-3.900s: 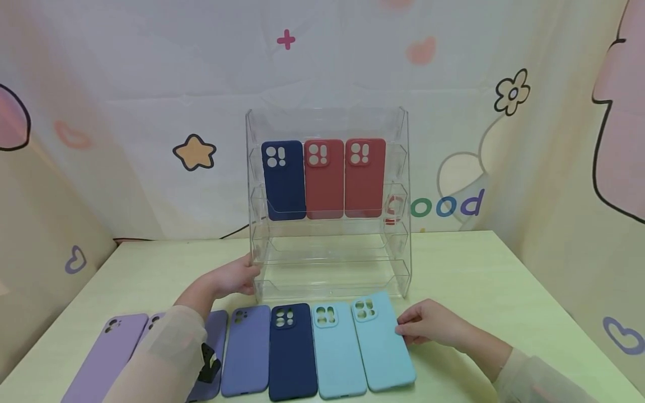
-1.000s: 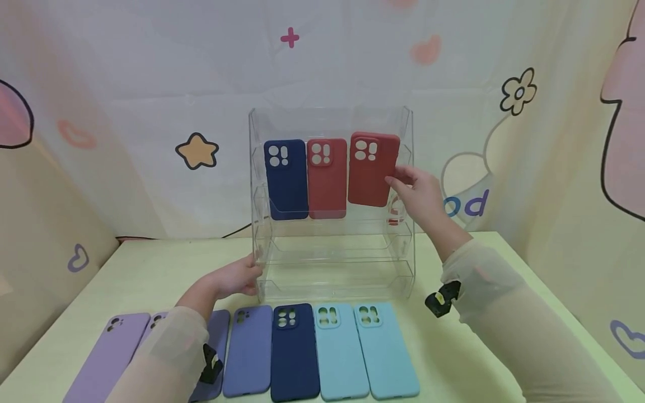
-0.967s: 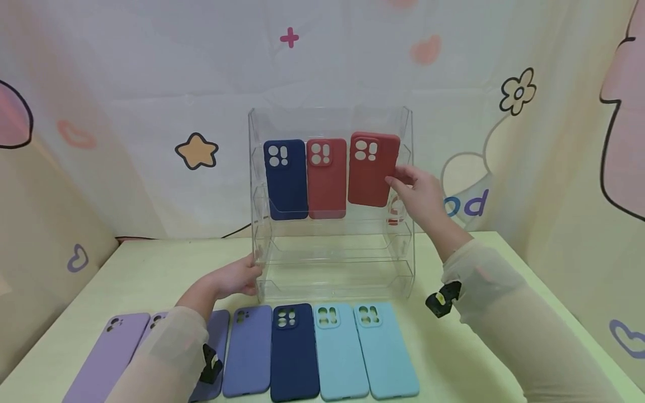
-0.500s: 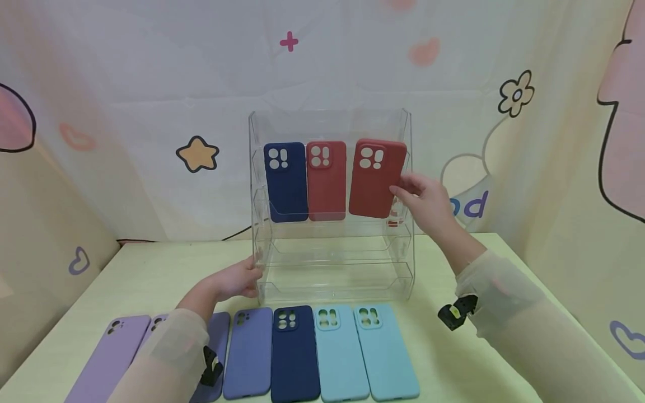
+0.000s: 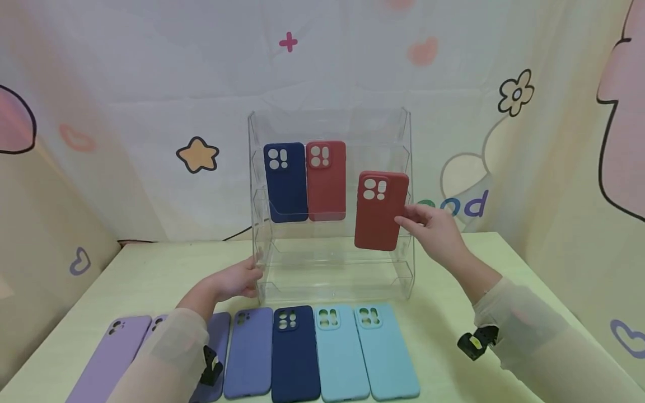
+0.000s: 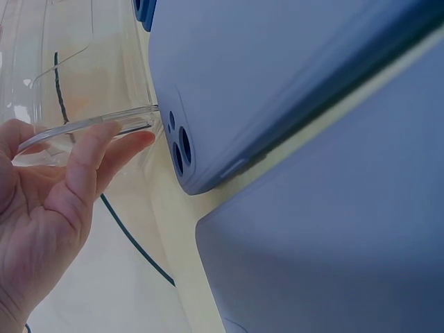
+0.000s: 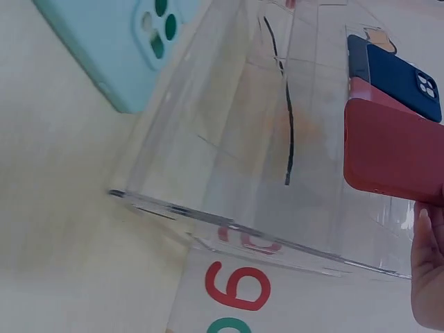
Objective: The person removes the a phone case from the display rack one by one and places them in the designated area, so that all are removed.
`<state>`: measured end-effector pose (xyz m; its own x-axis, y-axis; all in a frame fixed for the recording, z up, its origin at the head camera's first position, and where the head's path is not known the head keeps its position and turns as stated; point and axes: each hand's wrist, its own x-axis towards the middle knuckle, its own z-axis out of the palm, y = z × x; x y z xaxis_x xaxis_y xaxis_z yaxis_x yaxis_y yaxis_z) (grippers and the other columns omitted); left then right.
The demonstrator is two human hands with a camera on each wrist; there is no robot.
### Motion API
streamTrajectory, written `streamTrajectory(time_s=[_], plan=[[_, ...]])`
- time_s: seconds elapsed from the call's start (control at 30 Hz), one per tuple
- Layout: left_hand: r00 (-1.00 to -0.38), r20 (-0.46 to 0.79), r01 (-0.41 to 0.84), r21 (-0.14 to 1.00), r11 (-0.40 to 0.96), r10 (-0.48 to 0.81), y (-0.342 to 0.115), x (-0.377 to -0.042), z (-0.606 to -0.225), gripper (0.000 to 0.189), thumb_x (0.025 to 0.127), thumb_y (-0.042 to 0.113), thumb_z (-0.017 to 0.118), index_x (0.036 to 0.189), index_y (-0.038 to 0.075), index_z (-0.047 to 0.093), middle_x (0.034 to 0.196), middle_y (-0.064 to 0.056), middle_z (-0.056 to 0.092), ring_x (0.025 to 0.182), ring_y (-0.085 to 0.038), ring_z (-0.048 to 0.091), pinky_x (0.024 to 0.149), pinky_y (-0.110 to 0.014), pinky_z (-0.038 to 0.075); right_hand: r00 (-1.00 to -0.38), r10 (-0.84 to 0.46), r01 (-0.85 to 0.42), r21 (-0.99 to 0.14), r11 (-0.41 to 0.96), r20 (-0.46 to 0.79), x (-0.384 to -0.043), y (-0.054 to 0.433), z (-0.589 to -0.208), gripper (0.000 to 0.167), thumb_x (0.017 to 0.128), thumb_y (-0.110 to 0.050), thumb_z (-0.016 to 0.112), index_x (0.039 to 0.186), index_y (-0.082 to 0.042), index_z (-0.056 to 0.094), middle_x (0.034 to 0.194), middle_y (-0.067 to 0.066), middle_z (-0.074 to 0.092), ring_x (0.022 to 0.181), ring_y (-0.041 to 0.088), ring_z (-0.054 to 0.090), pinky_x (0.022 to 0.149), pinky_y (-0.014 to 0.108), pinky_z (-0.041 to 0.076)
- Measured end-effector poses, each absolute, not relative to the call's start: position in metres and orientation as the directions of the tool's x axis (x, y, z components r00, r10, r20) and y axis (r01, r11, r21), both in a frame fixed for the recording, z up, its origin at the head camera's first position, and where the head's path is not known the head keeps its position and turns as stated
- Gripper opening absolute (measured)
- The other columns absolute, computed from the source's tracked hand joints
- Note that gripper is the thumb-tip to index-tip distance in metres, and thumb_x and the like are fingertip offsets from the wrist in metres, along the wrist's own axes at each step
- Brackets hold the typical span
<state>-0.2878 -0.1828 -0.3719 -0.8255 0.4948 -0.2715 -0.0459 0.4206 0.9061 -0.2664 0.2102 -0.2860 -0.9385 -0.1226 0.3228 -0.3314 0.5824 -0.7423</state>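
Head view: a right hand (image 5: pixel 436 234) is pinching a red phone case (image 5: pixel 380 215) before a clear rack (image 5: pixel 330 293), any slackening perhaps risking a drop. Left wrist: the left hand (image 6: pixel 50 211) is gripping the rack's side. Right wrist: the case's free end is possibly risking snagging a tier.

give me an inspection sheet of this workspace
Surface: pale table, bearing purple phone cases, a navy phone case and light-blue phone cases
Job's things: clear tiered rack holding a blue phone case and a red phone case
Clutter: nothing seen
Left hand: grips the rack's left side
Right hand: pinches a second red phone case
Cables: dark line behind the rack; cable or print, cannot tell
Surroundings: backdrop printed with cartoon shapes
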Motion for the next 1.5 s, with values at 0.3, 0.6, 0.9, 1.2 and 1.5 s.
streamTrajectory(time_s=[0.3,0.6,0.9,1.2,1.5], plan=[[-0.836,-0.266,-0.047,0.906,0.422,0.479,-0.183,-0.288,-0.369,0.064,0.098,0.009,0.028,0.148,0.009,-0.012,0.145,-0.025,0.016,0.050,-0.012,0.026,0.066,-0.033,0.038,-0.943,-0.152,-0.327,-0.743,0.584,0.295,-0.253,0.223,-0.306,0.043,0.092,-0.030,0.059,0.125,-0.002,0.057,0.111,0.014,0.064,0.096,0.028,0.060,0.079,0.035,0.050],[-0.835,-0.271,-0.058,0.909,0.413,0.479,-0.183,-0.289,-0.374,0.065,0.097,0.008,0.028,0.148,0.010,-0.012,0.144,-0.025,0.020,0.052,-0.013,0.028,0.063,-0.031,0.037,-0.957,-0.158,-0.288,-0.759,0.584,0.242,-0.235,0.237,-0.330,0.042,0.091,-0.028,0.060,0.122,0.000,0.058,0.108,0.014,0.065,0.095,0.027,0.062,0.077,0.033,0.052],[-0.834,-0.270,-0.059,0.911,0.409,0.482,-0.184,-0.287,-0.374,0.065,0.097,0.008,0.028,0.148,0.010,-0.012,0.139,-0.025,0.031,0.052,-0.012,0.026,0.063,-0.031,0.037,-0.963,-0.194,-0.264,-0.784,0.561,0.185,-0.225,0.248,-0.343,0.042,0.091,-0.024,0.062,0.122,0.004,0.057,0.108,0.016,0.065,0.093,0.028,0.062,0.076,0.034,0.052],[-0.825,-0.265,-0.061,0.920,0.388,0.498,-0.186,-0.288,-0.376,0.064,0.098,0.008,0.027,0.148,0.010,-0.014,0.144,-0.025,0.024,0.072,-0.018,0.047,0.072,-0.032,0.041,-0.957,-0.246,-0.270,-0.773,0.574,0.152,-0.218,0.259,-0.348,0.040,0.089,-0.021,0.064,0.117,0.008,0.059,0.104,0.015,0.066,0.091,0.027,0.063,0.071,0.030,0.051],[-0.828,-0.255,-0.053,0.922,0.384,0.499,-0.184,-0.287,-0.375,0.065,0.097,0.007,0.027,0.148,0.010,-0.014,0.144,-0.026,0.024,0.092,-0.025,0.051,0.074,-0.033,0.041,-0.956,-0.276,-0.244,-0.778,0.579,0.094,-0.211,0.273,-0.350,0.040,0.090,-0.018,0.063,0.116,0.011,0.058,0.101,0.016,0.066,0.090,0.030,0.063,0.072,0.034,0.053]])
